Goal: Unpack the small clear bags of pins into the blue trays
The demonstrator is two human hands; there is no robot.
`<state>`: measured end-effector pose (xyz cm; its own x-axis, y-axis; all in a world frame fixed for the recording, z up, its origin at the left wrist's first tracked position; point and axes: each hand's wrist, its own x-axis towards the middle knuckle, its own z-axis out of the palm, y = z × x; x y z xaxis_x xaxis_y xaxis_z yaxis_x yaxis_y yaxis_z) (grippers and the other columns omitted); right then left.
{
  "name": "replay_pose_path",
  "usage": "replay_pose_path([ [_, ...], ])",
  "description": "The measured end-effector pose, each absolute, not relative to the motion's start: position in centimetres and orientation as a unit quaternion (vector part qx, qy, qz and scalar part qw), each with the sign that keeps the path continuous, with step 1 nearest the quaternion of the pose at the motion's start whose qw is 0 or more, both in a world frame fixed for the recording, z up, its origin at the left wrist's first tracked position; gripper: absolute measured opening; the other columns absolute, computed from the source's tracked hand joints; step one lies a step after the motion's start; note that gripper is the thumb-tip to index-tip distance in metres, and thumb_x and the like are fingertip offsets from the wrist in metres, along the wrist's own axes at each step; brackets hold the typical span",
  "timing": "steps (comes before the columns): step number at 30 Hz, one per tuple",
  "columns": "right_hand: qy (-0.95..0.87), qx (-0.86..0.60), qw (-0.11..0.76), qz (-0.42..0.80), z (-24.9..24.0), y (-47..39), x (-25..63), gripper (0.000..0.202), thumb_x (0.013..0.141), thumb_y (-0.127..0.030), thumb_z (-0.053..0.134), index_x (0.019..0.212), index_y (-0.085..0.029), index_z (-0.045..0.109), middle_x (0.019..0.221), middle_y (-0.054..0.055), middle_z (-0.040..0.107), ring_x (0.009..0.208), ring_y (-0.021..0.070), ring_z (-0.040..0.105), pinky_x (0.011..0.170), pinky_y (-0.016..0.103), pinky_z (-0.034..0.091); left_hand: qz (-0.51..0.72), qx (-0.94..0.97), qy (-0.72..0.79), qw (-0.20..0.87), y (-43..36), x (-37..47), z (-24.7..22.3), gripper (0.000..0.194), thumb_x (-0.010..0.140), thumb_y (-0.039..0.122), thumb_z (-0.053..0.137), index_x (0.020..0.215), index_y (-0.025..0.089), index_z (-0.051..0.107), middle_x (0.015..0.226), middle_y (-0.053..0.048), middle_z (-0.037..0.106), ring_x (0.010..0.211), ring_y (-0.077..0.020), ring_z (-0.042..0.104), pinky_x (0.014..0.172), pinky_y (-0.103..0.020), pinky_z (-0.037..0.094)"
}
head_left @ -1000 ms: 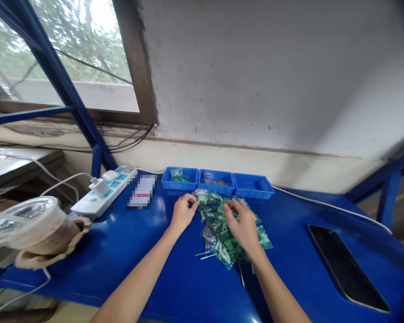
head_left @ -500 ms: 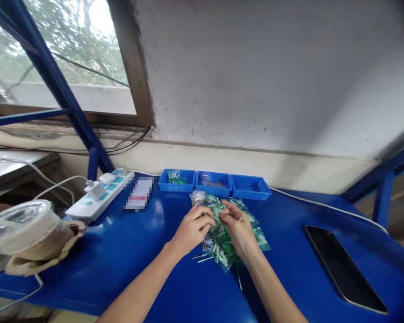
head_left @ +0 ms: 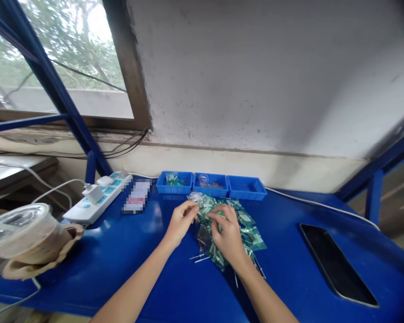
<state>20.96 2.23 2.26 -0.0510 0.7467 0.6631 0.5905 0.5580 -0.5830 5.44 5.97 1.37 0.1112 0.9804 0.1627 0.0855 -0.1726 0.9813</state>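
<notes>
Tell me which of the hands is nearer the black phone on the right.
Right. The right hand is over the pile of green packets, left of the black phone; the left hand is farther off, at the pile's left edge.

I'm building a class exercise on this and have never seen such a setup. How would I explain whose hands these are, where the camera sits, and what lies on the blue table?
There is no machine here: a person works with two bare hands. One camera, worn on that person's head, looks forward and down.

On the glossy blue table lies a pile of green see-through plastic packets. The left hand is at its left edge; the right hand is over its middle. Whether either grips a packet is too small to tell.

Behind stand three blue rectangular plastic bins. A white power strip lies to the left, a black flat phone to the right.
</notes>
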Motion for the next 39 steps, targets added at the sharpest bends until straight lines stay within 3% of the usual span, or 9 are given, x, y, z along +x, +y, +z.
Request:
replay_pose_path([
  [5,-0.562,-0.506,0.549,0.357,2.9,2.5,20.6,0.024,0.082,-0.04,0.053,0.082,-0.018,0.063,0.079,0.006,0.059,0.077,0.0197,0.056,0.07,0.034,0.045,0.517,0.736,0.377,0.219,5.1,5.5,2.0,0.013,0.084,0.024,0.055,0.087,0.019,0.067,0.094,-0.006,0.062,0.086,-0.0163,0.06,0.077,-0.029,0.048],
  [9,-0.442,-0.484,0.593,0.468,3.4,2.9,20.6,0.03,0.078,-0.046,0.056,0.074,-0.017,0.058,0.059,0.0,0.054,0.057,0.0145,0.054,0.055,0.027,0.042,0.478,0.795,0.337,0.163,4.6,6.0,1.6,0.016,0.086,0.019,0.051,0.089,0.021,0.067,0.102,-0.007,0.059,0.094,-0.016,0.059,0.084,-0.03,0.048],
  [12,-0.448,-0.512,0.647,0.344,4.7,2.9,21.3,0.032,0.078,-0.043,0.058,0.092,-0.014,0.061,0.064,0.002,0.058,0.057,0.0144,0.055,0.055,0.027,0.044,0.457,0.775,0.412,0.142,5.2,5.6,1.1,0.018,0.087,0.025,0.049,0.097,0.021,0.063,0.106,-0.007,0.058,0.1,-0.0179,0.057,0.089,-0.032,0.046],
  [16,-0.511,-0.494,0.703,-0.032,7.8,3.4,23.4,0.026,0.08,-0.03,0.057,0.104,-0.019,0.061,0.088,0.006,0.061,0.072,0.0155,0.058,0.067,0.031,0.048,0.391,0.706,0.582,0.1,7.5,4.3,0.5,0.027,0.087,0.037,0.045,0.098,0.019,0.062,0.101,-0.008,0.06,0.097,-0.0223,0.057,0.087,-0.034,0.044],
  [21,-0.626,-0.516,0.548,-0.205,8.8,7.1,24.9,0.036,0.083,-0.025,0.052,0.119,-0.02,0.054,0.106,0.012,0.057,0.091,0.0219,0.057,0.075,0.036,0.049,0.251,0.664,0.698,0.094,10.5,4.0,0.0,0.043,0.077,0.052,0.053,0.103,0.019,0.061,0.109,-0.012,0.06,0.105,-0.0333,0.052,0.082,-0.044,0.041],
  [24,-0.686,-0.57,0.431,-0.137,6.3,8.1,24.6,0.041,0.084,-0.025,0.047,0.123,-0.016,0.05,0.114,0.017,0.052,0.1,0.0279,0.054,0.078,0.042,0.048,0.265,0.661,0.687,0.146,11.3,3.9,-0.3,0.022,0.077,0.036,0.057,0.094,0.022,0.06,0.096,-0.005,0.066,0.098,-0.0267,0.056,0.08,-0.039,0.041],
  [30,-0.67,-0.571,0.46,0.115,1.5,4.7,22.1,0.028,0.086,-0.026,0.041,0.103,-0.016,0.061,0.094,0.01,0.056,0.067,0.0164,0.057,0.065,0.031,0.047,0.45,0.647,0.577,0.213,10.7,3.2,-0.7,0.015,0.078,0.023,0.055,0.092,0.018,0.053,0.079,-0.001,0.063,0.066,-0.0131,0.059,0.066,-0.024,0.045],
  [35,-0.556,-0.534,0.499,0.396,1.8,3.7,20.2,0.038,0.084,-0.048,0.046,0.101,-0.017,0.059,0.08,0.006,0.061,0.068,0.0172,0.058,0.057,0.026,0.045,0.489,0.729,0.441,0.186,7.9,4.8,1.0,0.007,0.084,0.019,0.049,0.082,0.019,0.056,0.086,-0.003,0.061,0.077,-0.013,0.059,0.068,-0.022,0.046],
  [39,-0.476,-0.476,0.557,0.486,2.4,4.1,20.8,0.037,0.08,-0.05,0.053,0.095,-0.017,0.059,0.072,0.002,0.06,0.066,0.0153,0.056,0.062,0.026,0.046,0.485,0.78,0.359,0.166,5.5,6.7,1.5,0.012,0.083,0.013,0.048,0.078,0.018,0.058,0.098,-0.006,0.055,0.089,-0.0145,0.058,0.08,-0.027,0.047],
])
